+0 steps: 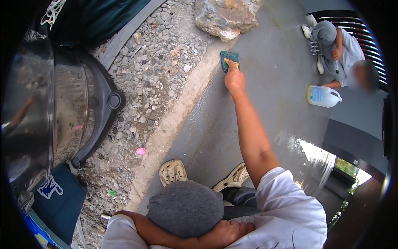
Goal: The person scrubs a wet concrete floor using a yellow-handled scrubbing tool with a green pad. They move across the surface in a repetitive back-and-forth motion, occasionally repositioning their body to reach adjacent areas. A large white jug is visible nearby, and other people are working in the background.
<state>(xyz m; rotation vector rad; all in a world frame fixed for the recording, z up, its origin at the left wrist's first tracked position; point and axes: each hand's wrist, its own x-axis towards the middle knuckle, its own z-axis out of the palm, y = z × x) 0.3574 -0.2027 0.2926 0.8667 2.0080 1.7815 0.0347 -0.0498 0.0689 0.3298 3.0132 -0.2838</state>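
My right hand [235,79] is stretched forward and grips a dark green scouring pad [229,55] that lies on the grey painted floor [264,77]. A yellow piece shows between the pad and my fingers, and another bit of yellow shows below my wrist; whether they are one handle is hidden. The pad is near the floor's border with a rough concrete strip [183,109]. Bent around my grey-clad knee [186,208], my left arm ends in my left hand [225,232], which rests with curled fingers against my body. Its palm is hidden.
A large rock [227,18] sits just beyond the pad. Gravel [146,77] and a clear plastic bin with a dark base [102,105] are at left. At right a person [351,46] squats, one arm behind a jug of yellowish liquid [323,96]. A glossy patch [307,149] reflects light.
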